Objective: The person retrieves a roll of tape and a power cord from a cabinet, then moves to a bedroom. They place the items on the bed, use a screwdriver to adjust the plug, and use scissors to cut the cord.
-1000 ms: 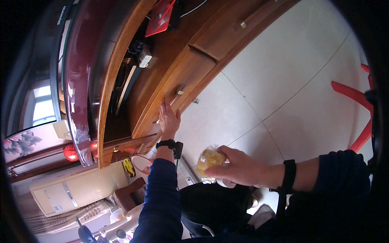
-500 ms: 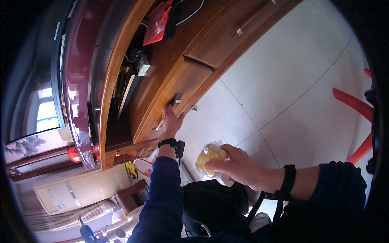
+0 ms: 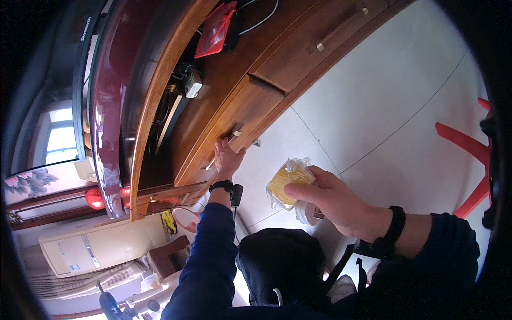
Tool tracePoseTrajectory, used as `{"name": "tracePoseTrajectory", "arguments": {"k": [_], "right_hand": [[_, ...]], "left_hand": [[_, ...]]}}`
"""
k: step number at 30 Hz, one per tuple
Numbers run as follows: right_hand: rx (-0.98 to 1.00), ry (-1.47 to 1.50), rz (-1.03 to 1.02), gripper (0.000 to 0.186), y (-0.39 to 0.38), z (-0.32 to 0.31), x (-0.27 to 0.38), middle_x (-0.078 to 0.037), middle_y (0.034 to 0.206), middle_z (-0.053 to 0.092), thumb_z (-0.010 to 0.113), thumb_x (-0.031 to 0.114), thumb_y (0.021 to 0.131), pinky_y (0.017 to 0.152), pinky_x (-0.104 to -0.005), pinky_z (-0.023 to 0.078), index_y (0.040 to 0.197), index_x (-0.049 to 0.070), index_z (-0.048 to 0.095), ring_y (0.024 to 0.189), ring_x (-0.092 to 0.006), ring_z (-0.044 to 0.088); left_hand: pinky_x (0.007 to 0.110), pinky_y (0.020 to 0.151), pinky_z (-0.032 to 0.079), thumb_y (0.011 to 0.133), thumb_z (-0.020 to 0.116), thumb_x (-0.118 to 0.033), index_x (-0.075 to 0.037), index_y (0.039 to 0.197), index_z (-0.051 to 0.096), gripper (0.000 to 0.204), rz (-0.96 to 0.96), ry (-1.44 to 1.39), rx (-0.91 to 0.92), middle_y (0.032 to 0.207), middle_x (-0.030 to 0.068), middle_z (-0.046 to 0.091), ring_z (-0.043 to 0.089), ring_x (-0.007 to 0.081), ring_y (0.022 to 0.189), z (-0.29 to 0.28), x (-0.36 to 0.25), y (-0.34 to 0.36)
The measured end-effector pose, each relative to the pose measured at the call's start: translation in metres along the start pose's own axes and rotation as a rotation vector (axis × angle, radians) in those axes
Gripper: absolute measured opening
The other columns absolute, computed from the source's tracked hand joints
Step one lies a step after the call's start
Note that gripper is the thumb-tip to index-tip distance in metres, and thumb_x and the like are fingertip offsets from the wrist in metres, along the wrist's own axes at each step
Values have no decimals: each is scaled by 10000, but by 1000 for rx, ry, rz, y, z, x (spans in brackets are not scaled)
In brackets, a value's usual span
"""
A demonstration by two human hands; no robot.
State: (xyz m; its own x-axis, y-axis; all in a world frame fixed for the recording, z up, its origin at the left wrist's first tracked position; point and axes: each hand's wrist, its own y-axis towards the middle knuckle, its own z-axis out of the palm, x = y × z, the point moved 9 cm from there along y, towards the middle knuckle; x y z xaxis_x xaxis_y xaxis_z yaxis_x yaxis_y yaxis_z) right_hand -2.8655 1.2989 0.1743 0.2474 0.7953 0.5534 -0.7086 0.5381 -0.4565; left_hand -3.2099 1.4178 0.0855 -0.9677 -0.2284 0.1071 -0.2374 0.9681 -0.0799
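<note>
Head view: L hand [image 3: 229, 160] at wooden drawer [image 3: 250, 104], fingers slightly spread over its handle [image 3: 237, 133]; can't tell if gripping or just touching. R hand [image 3: 341, 205] closed on yellow item [image 3: 285, 181] in clear plastic wrap, thumb on near face, held above tiled floor [image 3: 389, 101], well apart from drawer. Round pale obj [image 3: 305, 212] just below it, next to R fingers; kind unclear, can't tell if held too. Cabinet shelf above drawer has red plastic item [image 3: 216, 34] + small white box [image 3: 193, 84]. Red legs [image 3: 464, 141] on floor, far R side.
</note>
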Motion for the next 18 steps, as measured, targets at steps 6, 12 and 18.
{"name": "tracePoseTrajectory", "arguments": {"k": [6,12,18], "right_hand": [[-33,57,-22,658,-9,-3,8,-70,908,574,687,430,895,558,-187,438,1286,-23,413,674,-63,517],[-76,61,6,642,-15,-2,11,-72,940,575,689,417,899,557,-201,443,1284,-20,419,708,-68,522],[2,10,48,692,-14,0,11,-106,1153,546,676,435,913,820,-274,475,1365,8,374,1040,-138,525]], "left_hand": [[457,1072,396,745,763,-377,5,1321,489,743,40,51,-82,1308,215,476,459,390,1248,-7,-6,-5],[455,1040,407,728,774,-371,4,1277,512,714,55,55,-83,1252,207,495,474,381,1200,-10,-13,-12],[457,1028,411,723,799,-385,23,1267,507,740,65,21,-75,1207,200,496,467,382,1197,-2,-17,-43]]}}
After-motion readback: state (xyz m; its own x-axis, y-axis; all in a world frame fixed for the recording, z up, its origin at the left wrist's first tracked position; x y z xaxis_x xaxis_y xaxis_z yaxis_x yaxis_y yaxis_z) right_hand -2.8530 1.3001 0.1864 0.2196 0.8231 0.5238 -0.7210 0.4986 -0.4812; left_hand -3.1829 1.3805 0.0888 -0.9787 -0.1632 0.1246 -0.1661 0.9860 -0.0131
